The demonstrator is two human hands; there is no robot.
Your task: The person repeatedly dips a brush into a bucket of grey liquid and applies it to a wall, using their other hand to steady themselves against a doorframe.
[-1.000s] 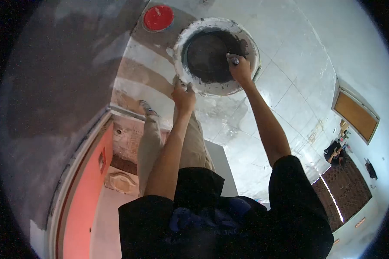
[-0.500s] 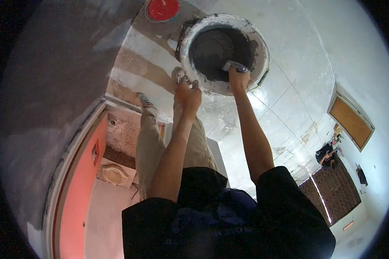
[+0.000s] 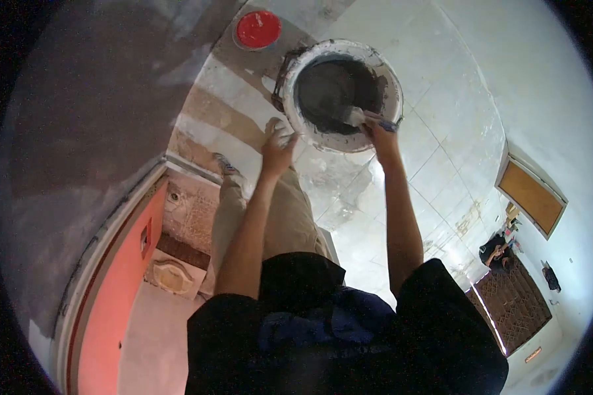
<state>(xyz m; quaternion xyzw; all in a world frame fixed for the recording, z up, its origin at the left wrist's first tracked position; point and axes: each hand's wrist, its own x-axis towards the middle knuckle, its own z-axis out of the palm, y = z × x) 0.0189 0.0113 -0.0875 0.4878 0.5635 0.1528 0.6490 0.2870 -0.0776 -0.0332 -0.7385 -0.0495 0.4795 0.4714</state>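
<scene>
A wide, pale bucket (image 3: 394, 99) with a smeared rim holds a dark grey wet mix (image 3: 323, 89). My right hand (image 3: 383, 139) is closed round the handle of a brush (image 3: 354, 117), just inside the bucket's near right rim. The brush's pale head points left, over the grey mix. At the bucket's near left side is my left hand (image 3: 278, 151), open, its thumb and fingers apart and the thumb close to the rim. My shoe shows partly behind its fingers.
Left of the bucket stands a tub with a red lid (image 3: 258, 29). A dark grey wall (image 3: 99, 112) rises on the left, beside a doorway with a pink door (image 3: 122, 289). Another person (image 3: 497, 250) is far off at the right, near a dark lattice gate (image 3: 514, 296).
My right hand has drawn the brush up and right towards the bucket's rim. My left hand has shifted slightly down and left, its fingers spreading. The whole view has tilted a little.
</scene>
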